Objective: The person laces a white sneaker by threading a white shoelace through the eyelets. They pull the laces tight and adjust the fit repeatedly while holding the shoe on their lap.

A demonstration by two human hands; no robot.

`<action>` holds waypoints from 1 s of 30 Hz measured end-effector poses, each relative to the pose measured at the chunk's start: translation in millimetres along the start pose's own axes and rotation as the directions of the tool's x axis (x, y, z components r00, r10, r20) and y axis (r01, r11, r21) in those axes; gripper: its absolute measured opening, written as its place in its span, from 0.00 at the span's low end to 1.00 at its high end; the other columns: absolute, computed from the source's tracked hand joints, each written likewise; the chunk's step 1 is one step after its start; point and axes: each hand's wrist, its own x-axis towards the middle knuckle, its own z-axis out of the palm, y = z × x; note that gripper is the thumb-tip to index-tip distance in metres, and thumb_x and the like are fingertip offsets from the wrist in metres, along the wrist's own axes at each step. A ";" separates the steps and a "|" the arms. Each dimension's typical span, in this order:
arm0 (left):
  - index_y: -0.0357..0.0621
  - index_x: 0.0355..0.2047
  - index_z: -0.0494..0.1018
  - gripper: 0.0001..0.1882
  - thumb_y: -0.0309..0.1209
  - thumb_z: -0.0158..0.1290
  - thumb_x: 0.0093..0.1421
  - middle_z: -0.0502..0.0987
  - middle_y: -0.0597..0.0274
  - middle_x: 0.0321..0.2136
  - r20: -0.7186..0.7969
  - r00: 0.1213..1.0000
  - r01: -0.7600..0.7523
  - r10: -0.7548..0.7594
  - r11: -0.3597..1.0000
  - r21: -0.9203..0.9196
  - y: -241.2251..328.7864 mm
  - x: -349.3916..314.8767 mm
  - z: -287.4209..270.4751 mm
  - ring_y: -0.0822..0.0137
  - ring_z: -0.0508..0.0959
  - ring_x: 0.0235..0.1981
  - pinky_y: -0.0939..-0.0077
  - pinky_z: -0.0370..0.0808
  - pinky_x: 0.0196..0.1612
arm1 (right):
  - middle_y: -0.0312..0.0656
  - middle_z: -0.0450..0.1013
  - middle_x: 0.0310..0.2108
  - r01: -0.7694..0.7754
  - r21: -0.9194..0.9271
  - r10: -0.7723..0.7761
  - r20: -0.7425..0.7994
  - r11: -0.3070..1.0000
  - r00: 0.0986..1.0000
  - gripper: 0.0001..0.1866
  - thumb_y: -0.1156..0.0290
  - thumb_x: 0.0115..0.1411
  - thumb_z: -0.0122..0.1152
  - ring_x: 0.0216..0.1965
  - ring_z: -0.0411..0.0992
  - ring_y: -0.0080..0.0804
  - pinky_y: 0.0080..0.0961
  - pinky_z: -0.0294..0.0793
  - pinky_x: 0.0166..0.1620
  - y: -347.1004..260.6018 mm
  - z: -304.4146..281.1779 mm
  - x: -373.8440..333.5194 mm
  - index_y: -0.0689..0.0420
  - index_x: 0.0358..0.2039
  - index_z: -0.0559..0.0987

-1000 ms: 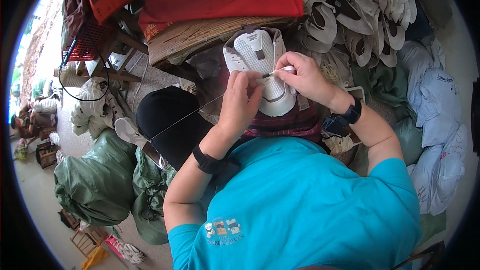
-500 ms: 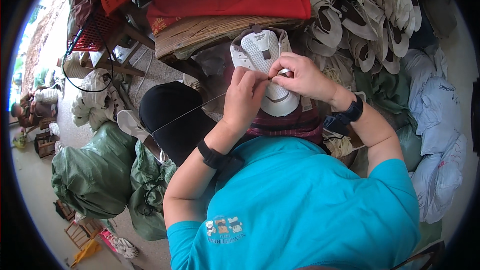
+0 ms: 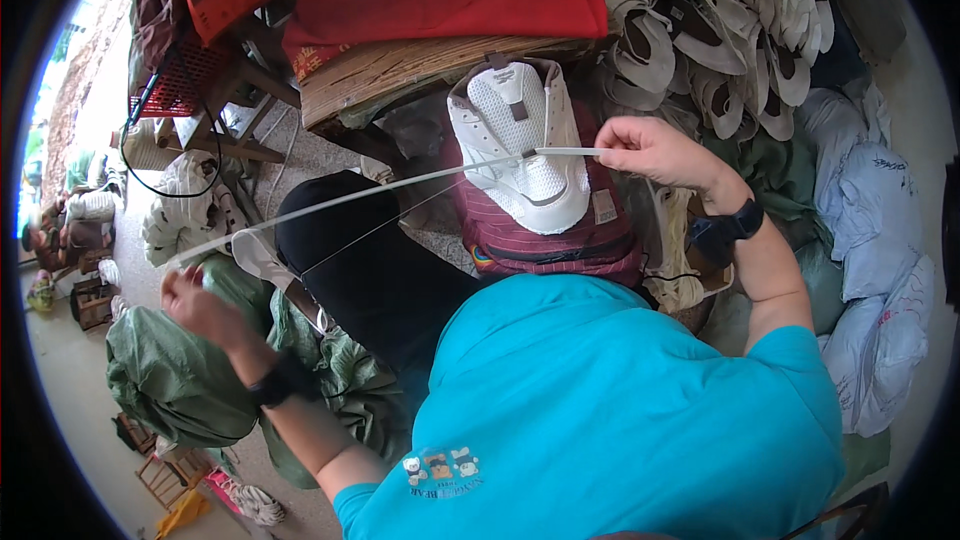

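Observation:
A white sneaker upper (image 3: pixel 562 170) with mesh and a grey lining rests on a maroon striped bag or cushion (image 3: pixel 600 252) in front of me. A flat whitish shoelace (image 3: pixel 400 186) crosses its tongue and stretches far out to the left. At that far end my left hand (image 3: pixel 205 308) is closed on the lace, its fingers somewhat blurred by motion. To the right of the upper, my right hand (image 3: pixel 655 152) pinches the short end between thumb and fingers. A thin pale line (image 3: pixel 370 228) also runs across my dark trouser leg (image 3: pixel 385 270).
Behind the upper stands a wooden table (image 3: pixel 400 80) bearing a red cloth (image 3: pixel 440 5). Rows of beige shoe uppers (image 3: pixel 700 30) hang at the back right. Green sacks (image 3: pixel 180 370) lie on the left, pale sacks (image 3: pixel 875 240) on the right. A box (image 3: pixel 685 260) of laces is beside the maroon bag.
My left hand has swung from the upper far out to the left, drawing the lace long and straight. My right hand has moved a little right, holding the short end.

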 end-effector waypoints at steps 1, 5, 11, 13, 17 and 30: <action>0.37 0.40 0.71 0.05 0.24 0.46 0.68 0.72 0.62 0.31 0.111 0.987 0.120 -0.113 0.991 -0.053 -29.5 30.1 -57.7 0.71 0.74 0.30 0.80 0.72 0.33 | 0.24 0.65 0.27 -0.002 -0.047 0.003 0.021 0.999 1.000 0.09 0.68 0.65 0.61 0.29 0.62 0.12 0.14 0.64 0.33 7.6 -3.5 -2.9 0.59 0.40 0.77; 0.35 0.36 0.70 0.07 0.25 0.44 0.69 0.65 0.66 0.23 0.164 0.941 0.327 -0.298 0.924 -0.199 -57.6 32.4 -98.9 0.74 0.66 0.22 0.81 0.66 0.25 | 0.33 0.71 0.26 0.170 -0.531 -0.207 -0.011 0.830 0.978 0.11 0.65 0.62 0.61 0.28 0.69 0.22 0.20 0.67 0.35 53.9 -24.7 -14.6 0.61 0.34 0.79; 0.29 0.43 0.68 0.12 0.29 0.41 0.72 0.67 0.63 0.24 0.496 0.829 0.547 -0.258 0.557 -0.625 -22.0 13.7 -14.6 0.75 0.61 0.20 0.82 0.60 0.23 | 0.49 0.79 0.38 -0.568 -0.154 0.469 -0.412 0.809 0.781 0.14 0.72 0.60 0.52 0.41 0.78 0.44 0.32 0.77 0.40 94.1 -63.6 -23.3 0.61 0.44 0.79; 0.28 0.52 0.71 0.17 0.31 0.42 0.73 0.70 0.66 0.25 0.465 0.802 0.584 -0.376 0.658 -0.475 60.7 -46.9 52.9 0.79 0.63 0.21 0.84 0.61 0.24 | 0.52 0.78 0.43 -0.278 0.454 0.485 -0.444 0.847 0.753 0.17 0.76 0.60 0.49 0.45 0.78 0.47 0.34 0.79 0.44 123.6 -72.8 -26.0 0.65 0.49 0.76; 0.34 0.57 0.71 0.20 0.35 0.44 0.73 0.75 0.67 0.34 0.808 0.581 0.348 -0.096 0.927 -0.140 108.9 -135.1 121.5 0.80 0.66 0.27 0.85 0.66 0.32 | 0.60 0.72 0.51 0.438 0.849 0.445 -0.529 0.297 0.723 0.21 0.85 0.59 0.43 0.50 0.74 0.50 0.35 0.79 0.50 198.3 -118.7 -30.4 0.77 0.53 0.67; 0.36 0.35 0.74 0.20 0.39 0.40 0.75 0.76 0.64 0.23 0.984 0.060 0.186 -0.165 0.971 0.152 80.2 -244.5 181.4 0.78 0.73 0.21 0.82 0.69 0.26 | 0.38 0.73 0.26 0.322 0.767 0.746 -0.630 0.555 0.216 0.09 0.74 0.66 0.42 0.14 0.57 0.20 0.19 0.54 0.14 347.8 -180.7 -135.0 0.59 0.39 0.72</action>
